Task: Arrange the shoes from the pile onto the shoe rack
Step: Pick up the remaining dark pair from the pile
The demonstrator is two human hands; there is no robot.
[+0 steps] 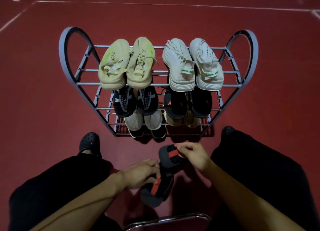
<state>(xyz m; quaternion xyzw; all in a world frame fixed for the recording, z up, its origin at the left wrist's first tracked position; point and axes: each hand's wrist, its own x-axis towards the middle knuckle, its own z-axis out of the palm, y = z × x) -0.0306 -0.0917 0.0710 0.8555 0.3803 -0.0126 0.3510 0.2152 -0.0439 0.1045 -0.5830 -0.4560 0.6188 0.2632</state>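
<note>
Two dark shoes, light and soft I judge: my left hand point(138, 174) pinches one shoe point(156, 191) by its heel tab, my right hand point(194, 157) pinches the other shoe point(168, 155) likewise.

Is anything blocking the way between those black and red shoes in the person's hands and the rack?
Nothing visible does. Only bare red floor lies between the black and red shoes and the shoe rack. The visible shelves already hold pairs, though, so a free spot is hard to make out.

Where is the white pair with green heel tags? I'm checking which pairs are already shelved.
In the head view, the white pair sits on the right of the shoe rack's top shelf, beside the cream-yellow pair.
</note>
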